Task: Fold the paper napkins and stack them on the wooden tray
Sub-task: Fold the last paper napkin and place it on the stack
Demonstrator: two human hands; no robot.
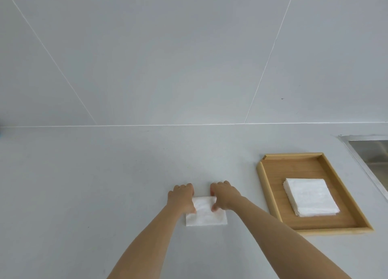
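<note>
A white paper napkin [206, 215] lies folded into a small rectangle on the pale counter, low in the middle of the view. My left hand [182, 197] grips its far left edge, fingers curled over it and thumb on top. My right hand [224, 196] holds the far right edge the same way. To the right sits the wooden tray [269, 194], with a stack of folded white napkins [310, 197] in its middle.
A steel sink [369, 153] is set into the counter at the right edge, just beyond the tray. A tiled wall [168, 58] rises behind the counter.
</note>
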